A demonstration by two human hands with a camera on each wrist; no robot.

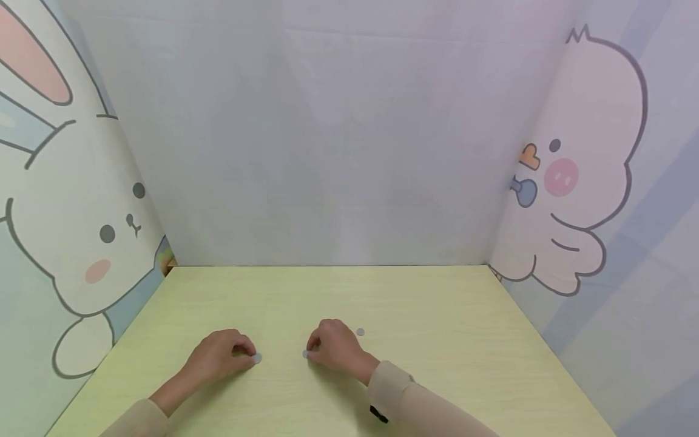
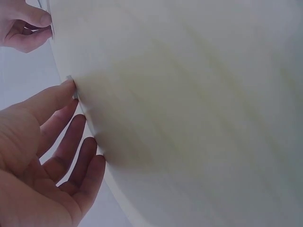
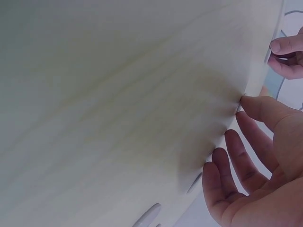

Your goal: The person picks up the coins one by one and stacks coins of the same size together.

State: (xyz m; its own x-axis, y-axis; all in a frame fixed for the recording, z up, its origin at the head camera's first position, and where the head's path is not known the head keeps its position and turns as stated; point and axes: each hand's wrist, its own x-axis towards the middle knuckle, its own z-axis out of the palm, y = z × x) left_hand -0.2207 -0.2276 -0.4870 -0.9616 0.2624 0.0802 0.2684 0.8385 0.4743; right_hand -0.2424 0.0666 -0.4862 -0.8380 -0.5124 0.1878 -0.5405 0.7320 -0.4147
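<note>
Low over the pale wooden table, my left hand [image 1: 217,357] pinches a small light grey disc [image 1: 257,359] between thumb and index finger. The left wrist view shows this disc [image 2: 69,78] edge-on at the thumb tip, with the other fingers spread beside it. Across a short gap, my right hand [image 1: 334,346] pinches a second small pale disc [image 1: 306,354], mostly covered by its fingertips. Just beyond the right hand's knuckles lies another grey disc [image 1: 360,332] flat on the table. In the right wrist view, thin flat discs [image 3: 147,215] lie near the right fingers.
The light yellow-green table [image 1: 448,346] ends at a plain pale curtain [image 1: 327,152] behind. Printed side walls stand left and right, one with a rabbit [image 1: 82,200], the other with a chick [image 1: 595,139]. A small black item [image 1: 378,414] is at the right sleeve.
</note>
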